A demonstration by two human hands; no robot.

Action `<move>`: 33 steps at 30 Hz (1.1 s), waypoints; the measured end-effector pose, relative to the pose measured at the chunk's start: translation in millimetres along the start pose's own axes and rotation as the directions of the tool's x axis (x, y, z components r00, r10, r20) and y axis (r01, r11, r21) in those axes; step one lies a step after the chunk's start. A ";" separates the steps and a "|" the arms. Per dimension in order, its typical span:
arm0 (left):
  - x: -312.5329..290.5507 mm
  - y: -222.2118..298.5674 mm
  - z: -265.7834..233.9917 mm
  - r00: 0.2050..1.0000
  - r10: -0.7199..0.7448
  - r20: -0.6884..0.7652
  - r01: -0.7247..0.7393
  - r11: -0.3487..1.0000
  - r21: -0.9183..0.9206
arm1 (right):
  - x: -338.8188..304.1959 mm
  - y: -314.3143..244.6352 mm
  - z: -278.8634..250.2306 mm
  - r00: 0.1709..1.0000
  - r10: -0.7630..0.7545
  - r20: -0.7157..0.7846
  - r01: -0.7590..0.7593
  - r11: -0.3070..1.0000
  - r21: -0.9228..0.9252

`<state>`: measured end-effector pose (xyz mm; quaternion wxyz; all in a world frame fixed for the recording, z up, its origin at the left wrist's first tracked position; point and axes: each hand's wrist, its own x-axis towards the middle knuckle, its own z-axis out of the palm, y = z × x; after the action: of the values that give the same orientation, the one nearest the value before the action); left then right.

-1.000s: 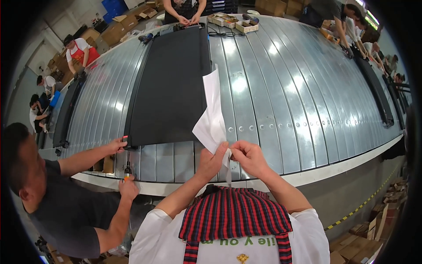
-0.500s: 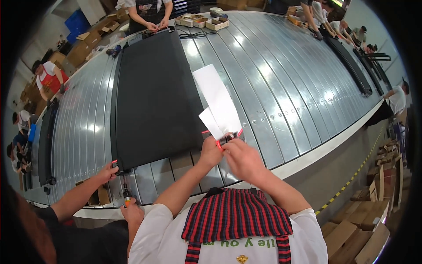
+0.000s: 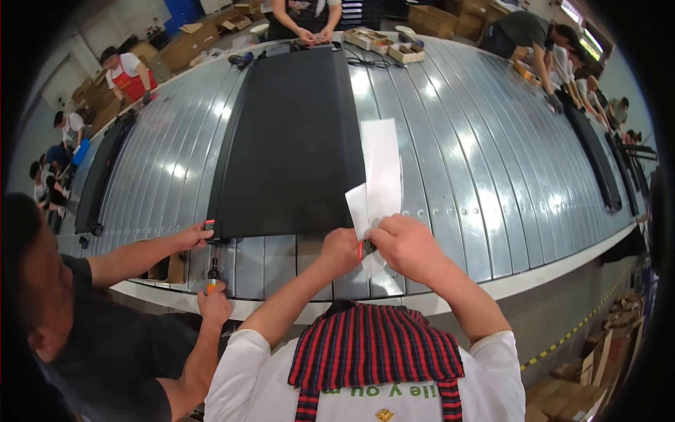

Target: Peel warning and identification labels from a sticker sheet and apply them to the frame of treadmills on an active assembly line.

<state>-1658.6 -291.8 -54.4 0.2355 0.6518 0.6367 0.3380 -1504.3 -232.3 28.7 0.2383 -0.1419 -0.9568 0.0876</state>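
My left hand [image 3: 342,251] is closed at the near right corner of a large flat black panel [image 3: 292,148]. A narrow red edge [image 3: 361,250] shows beside its fingertips; the rest of what they grip is hidden. Close against it, my right hand [image 3: 404,243] pinches the lower end of white paper strips [image 3: 382,165]. One long strip stands up from the fingers, and a shorter one slants to its left. At the panel's near left corner a co-worker's hand [image 3: 193,237] holds the end piece, while their other hand grips a power screwdriver [image 3: 213,276].
The panel lies on a slatted metal table [image 3: 457,183] with a white rim. Across it, another person's hands [image 3: 316,36] work at the panel's far end, near small parts boxes [image 3: 406,53]. Other black panels [image 3: 594,162] lie left and right. Cardboard [image 3: 583,380] is stacked at lower right.
The view has shifted, so the table scene sits further right. The white strips have swung more upright, and my right hand now covers the striped label seen between my hands before.
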 end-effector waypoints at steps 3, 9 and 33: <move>-11.3 -8.7 7.5 0.998 0.017 -0.054 -0.015 0.999 0.042 | -2.2 -3.8 4.8 0.997 -0.068 0.036 0.068 0.998 0.008; -25.2 -28.4 -1.8 0.972 -0.226 -0.071 0.184 0.909 -0.373 | -1.0 -17.8 5.3 0.994 -0.073 -0.076 0.084 0.983 0.163; 15.9 -84.4 -6.3 0.896 0.127 0.426 -0.298 0.883 0.364 | 24.6 162.7 157.8 0.376 0.703 0.604 -0.625 -0.289 0.726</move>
<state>-1720.5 -270.3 -110.2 0.1724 0.8082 0.5574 0.0806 -1563.6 -86.7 -136.4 0.2074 -0.4831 -0.4318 0.7328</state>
